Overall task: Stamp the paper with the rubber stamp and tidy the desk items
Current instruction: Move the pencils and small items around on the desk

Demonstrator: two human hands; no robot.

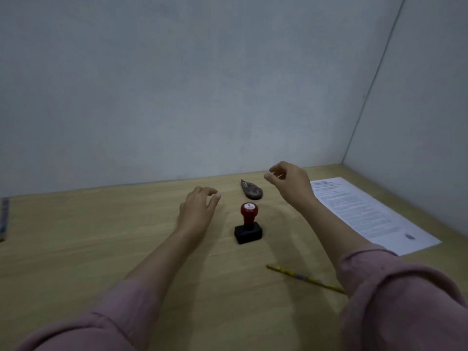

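wood desk [101, 249]: rubber stamp [248, 225] upright btwn left hand [197, 211] & right hand [291, 183], both empty, fingers apart.

rubber stamp [248, 224] upright on desk [101, 236] | both hands empty, apart | stamped paper [367, 211] at right
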